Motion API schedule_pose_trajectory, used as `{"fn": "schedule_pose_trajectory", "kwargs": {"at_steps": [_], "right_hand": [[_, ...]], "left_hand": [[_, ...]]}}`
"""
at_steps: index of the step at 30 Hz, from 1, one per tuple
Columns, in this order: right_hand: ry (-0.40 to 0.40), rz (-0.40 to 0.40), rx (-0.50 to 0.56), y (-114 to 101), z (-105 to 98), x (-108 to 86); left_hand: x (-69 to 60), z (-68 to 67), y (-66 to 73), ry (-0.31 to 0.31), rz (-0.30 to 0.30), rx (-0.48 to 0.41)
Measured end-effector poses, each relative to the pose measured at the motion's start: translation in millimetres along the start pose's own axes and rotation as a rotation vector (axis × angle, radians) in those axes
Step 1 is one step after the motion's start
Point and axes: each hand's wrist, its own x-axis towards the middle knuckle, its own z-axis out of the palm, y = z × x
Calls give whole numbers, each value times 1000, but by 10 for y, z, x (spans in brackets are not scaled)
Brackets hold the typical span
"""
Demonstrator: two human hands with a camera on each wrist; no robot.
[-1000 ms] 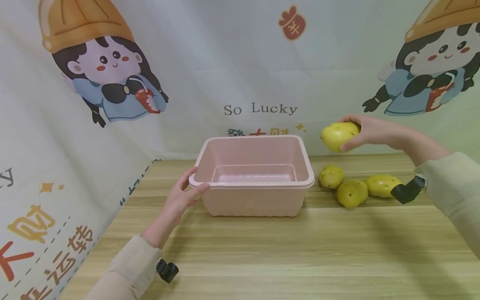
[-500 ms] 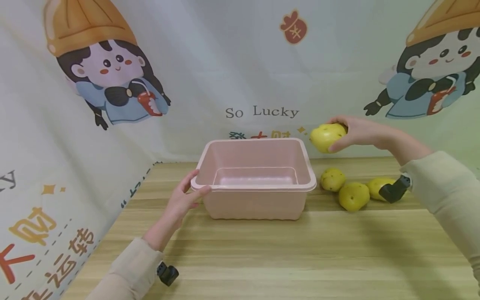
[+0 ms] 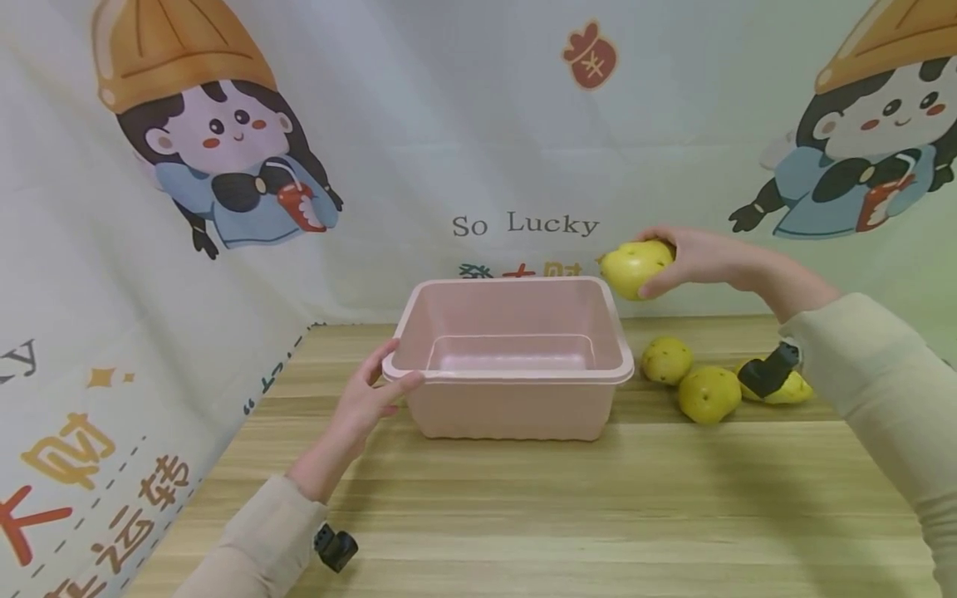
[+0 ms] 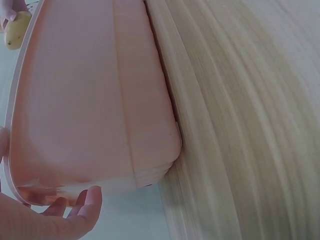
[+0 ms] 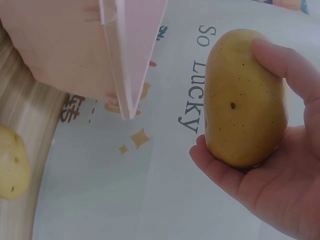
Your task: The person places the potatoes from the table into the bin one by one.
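A pink plastic basin (image 3: 516,407) stands on the wooden table, with nothing seen inside it. At its left front corner my left hand (image 3: 366,399) holds the rim, thumb on the front and fingers along the left side. My right hand (image 3: 695,257) grips a yellow potato (image 3: 635,267) in the air, just beyond the basin's right back corner. The right wrist view shows that potato (image 5: 245,100) between thumb and fingers. Three more potatoes lie on the table right of the basin: a small one (image 3: 668,360), a rounder one (image 3: 709,394) and one partly hidden by the wrist camera (image 3: 794,390).
A printed cloth (image 3: 419,149) hangs behind and to the left of the table (image 3: 523,507). Black cameras sit at the left wrist (image 3: 335,546) and right wrist. The basin's raised rim (image 3: 516,376) lies between the two hands.
My right hand has carried the potato leftward, from above the loose potatoes to near the basin's right back corner. My left hand stays at the rim.
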Motion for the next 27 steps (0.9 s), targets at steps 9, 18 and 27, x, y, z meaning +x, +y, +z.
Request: {"fn": "schedule_pose_trajectory", "kwargs": {"at_steps": [9, 18, 27], "right_hand": [[-6, -18, 2, -101, 1, 90], [-7, -36, 8, -206, 25, 153], [-13, -64, 34, -301, 86, 230]], "left_hand": [[13, 13, -13, 5, -3, -3], [4, 9, -6, 9, -6, 2], [-14, 10, 9, 6, -13, 1]]}}
